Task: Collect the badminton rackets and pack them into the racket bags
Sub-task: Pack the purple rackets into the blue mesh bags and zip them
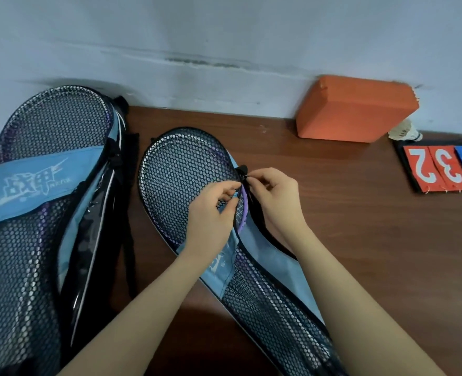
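Closing the zip on the near racket bag (pixel 186 180) looked like the step in hand. Bag lay flat on the desk (pixel 346 226), head end toward the wall, long axis running back-left to front-right toward the person. Purple racket (pixel 241 213) was inside it, rim showing in the unzipped gap along the bag's right edge.

Right hand (pixel 274 196): grip pressed together, thumb and forefinger pinching the small black zip pull (pixel 243 170) at the right shoulder of the bag's head. Left hand (pixel 211 215): fingers curled, pinching the mesh edge just left of the pull, holding the seam steady.

Key relation: the open seam ran from the pull back down toward the person along the bag's right side, under the right forearm. So the right hand was the nearer, and the pull would likely have to travel along that edge. Which direction closes it, I could not tell.

Second racket bag (pixel 42 185) sat at the left, apparently zipped, a racket inside behind the mesh. Orange block (pixel 357 109), a shuttlecock (pixel 405 131) and score cards (pixel 441 169) lay well apart at the right.
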The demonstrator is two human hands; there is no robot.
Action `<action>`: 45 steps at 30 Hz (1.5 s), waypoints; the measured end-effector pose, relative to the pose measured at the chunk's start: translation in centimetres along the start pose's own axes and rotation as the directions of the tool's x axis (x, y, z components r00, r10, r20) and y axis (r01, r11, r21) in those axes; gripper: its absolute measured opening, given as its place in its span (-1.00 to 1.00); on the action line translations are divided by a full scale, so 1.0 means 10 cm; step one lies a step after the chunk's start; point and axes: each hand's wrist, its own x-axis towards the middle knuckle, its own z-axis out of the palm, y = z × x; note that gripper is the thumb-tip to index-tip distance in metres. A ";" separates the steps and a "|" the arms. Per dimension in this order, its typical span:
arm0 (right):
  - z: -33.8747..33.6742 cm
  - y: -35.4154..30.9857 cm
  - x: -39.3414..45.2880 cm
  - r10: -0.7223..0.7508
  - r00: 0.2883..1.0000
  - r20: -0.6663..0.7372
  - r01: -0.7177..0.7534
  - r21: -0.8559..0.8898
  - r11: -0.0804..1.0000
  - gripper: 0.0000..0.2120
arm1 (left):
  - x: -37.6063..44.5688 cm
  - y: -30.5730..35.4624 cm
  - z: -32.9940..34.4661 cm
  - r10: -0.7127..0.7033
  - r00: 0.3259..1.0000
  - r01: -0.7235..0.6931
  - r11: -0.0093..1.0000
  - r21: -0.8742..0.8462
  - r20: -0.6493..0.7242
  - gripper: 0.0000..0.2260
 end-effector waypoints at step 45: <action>-0.69 0.37 -0.86 0.060 0.974 0.217 -0.108 0.218 0.970 -0.83 | -0.26 -0.27 0.36 0.383 0.885 -0.463 0.790 0.402 0.265 -0.75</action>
